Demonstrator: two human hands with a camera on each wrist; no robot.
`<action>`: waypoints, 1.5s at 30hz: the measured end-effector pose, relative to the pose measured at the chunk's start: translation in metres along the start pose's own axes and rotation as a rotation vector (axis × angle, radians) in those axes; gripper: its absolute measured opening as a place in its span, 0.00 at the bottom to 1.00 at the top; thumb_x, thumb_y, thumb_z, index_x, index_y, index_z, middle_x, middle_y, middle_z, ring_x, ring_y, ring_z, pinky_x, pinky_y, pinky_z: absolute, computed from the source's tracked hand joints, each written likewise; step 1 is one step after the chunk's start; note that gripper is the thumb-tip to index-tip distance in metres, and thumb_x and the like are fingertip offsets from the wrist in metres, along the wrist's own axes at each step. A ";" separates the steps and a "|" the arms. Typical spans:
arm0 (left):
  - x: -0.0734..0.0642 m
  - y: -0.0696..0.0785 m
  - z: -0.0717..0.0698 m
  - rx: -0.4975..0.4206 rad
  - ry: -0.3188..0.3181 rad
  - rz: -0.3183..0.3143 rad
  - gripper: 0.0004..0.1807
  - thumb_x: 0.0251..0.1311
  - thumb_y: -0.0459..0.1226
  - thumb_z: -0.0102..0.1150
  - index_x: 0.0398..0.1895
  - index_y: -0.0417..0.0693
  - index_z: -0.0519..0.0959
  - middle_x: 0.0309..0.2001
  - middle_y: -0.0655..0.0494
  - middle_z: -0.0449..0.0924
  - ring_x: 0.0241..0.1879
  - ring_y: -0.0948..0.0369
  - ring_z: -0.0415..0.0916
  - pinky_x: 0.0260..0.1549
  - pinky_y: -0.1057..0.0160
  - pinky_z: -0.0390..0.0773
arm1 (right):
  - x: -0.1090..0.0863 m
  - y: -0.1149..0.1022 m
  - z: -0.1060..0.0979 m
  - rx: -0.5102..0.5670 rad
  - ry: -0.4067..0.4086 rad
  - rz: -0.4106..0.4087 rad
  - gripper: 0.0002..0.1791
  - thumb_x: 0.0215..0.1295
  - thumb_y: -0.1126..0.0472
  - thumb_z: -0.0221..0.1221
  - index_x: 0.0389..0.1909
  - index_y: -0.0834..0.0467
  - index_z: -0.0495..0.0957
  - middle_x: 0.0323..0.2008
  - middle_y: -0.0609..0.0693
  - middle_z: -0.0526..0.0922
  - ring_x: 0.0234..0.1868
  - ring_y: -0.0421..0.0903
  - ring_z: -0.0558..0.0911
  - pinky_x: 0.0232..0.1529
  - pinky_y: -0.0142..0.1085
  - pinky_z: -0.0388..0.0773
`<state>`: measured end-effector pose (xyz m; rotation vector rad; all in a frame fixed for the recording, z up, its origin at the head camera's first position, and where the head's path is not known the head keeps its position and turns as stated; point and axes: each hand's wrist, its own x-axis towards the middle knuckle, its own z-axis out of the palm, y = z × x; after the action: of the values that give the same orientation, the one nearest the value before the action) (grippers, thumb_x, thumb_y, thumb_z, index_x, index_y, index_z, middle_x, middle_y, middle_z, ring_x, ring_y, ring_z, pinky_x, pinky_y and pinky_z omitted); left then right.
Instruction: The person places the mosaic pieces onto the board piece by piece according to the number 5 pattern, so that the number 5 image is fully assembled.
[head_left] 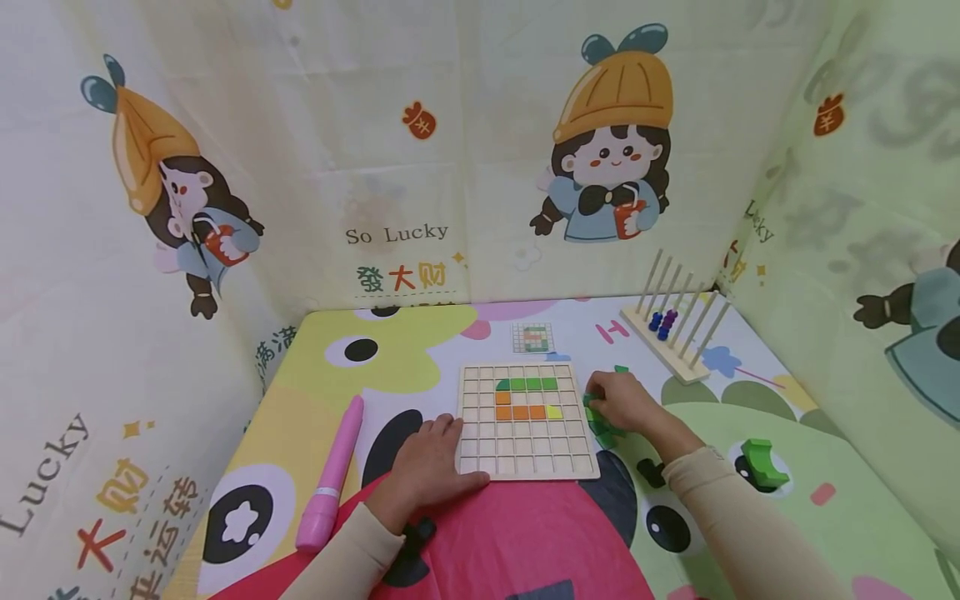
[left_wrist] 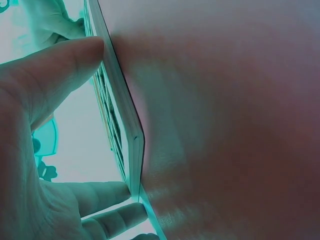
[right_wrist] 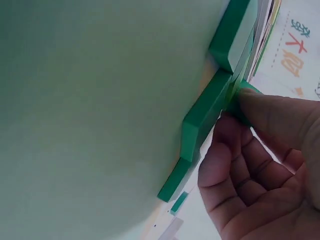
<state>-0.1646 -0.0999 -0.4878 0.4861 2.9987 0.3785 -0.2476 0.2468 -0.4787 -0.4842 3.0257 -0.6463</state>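
Note:
A square wooden grid board [head_left: 532,460] lies before me. Its cells hold a row of green tiles [head_left: 532,384], orange tiles [head_left: 519,412] and one yellow tile [head_left: 554,412]. My left hand [head_left: 427,458] rests at the board's near left corner, thumb on the front edge and straight fingers along the left side. To the right of the board, my right hand [head_left: 618,402] pinches a small green block [right_wrist: 239,102] between thumb and fingertips. Several other green blocks [right_wrist: 205,115] lie beside it, close to the board's right edge.
Behind the board lies a small pattern card [head_left: 532,337]. A wooden peg rack [head_left: 686,367] with blue and purple beads stands at the back right. A pink wand-shaped object [head_left: 333,475] lies at left, a green arch block [head_left: 763,464] at far right. Printed cloth walls [head_left: 487,167] surround the table.

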 end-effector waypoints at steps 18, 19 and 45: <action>0.000 -0.002 0.002 -0.006 -0.005 -0.009 0.55 0.47 0.66 0.70 0.74 0.43 0.69 0.69 0.44 0.71 0.63 0.46 0.72 0.60 0.43 0.78 | -0.006 -0.013 -0.010 0.299 -0.080 -0.017 0.06 0.70 0.64 0.64 0.44 0.59 0.80 0.36 0.50 0.84 0.32 0.44 0.82 0.35 0.39 0.80; 0.000 -0.002 0.001 -0.004 -0.005 -0.009 0.55 0.47 0.66 0.70 0.73 0.43 0.69 0.69 0.44 0.71 0.63 0.46 0.72 0.60 0.43 0.78 | -0.006 -0.015 -0.009 0.331 -0.097 -0.012 0.06 0.70 0.64 0.64 0.44 0.60 0.80 0.35 0.50 0.84 0.32 0.44 0.82 0.34 0.39 0.80; 0.001 0.000 0.001 -0.001 -0.005 -0.001 0.56 0.47 0.66 0.71 0.74 0.43 0.69 0.68 0.44 0.71 0.62 0.47 0.72 0.59 0.43 0.78 | -0.007 -0.048 0.014 0.180 -0.159 -0.080 0.03 0.65 0.65 0.67 0.34 0.56 0.82 0.29 0.43 0.82 0.32 0.40 0.76 0.37 0.37 0.76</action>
<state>-0.1655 -0.0997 -0.4887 0.4853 2.9936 0.3774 -0.2257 0.2024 -0.4725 -0.6183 2.7799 -0.8325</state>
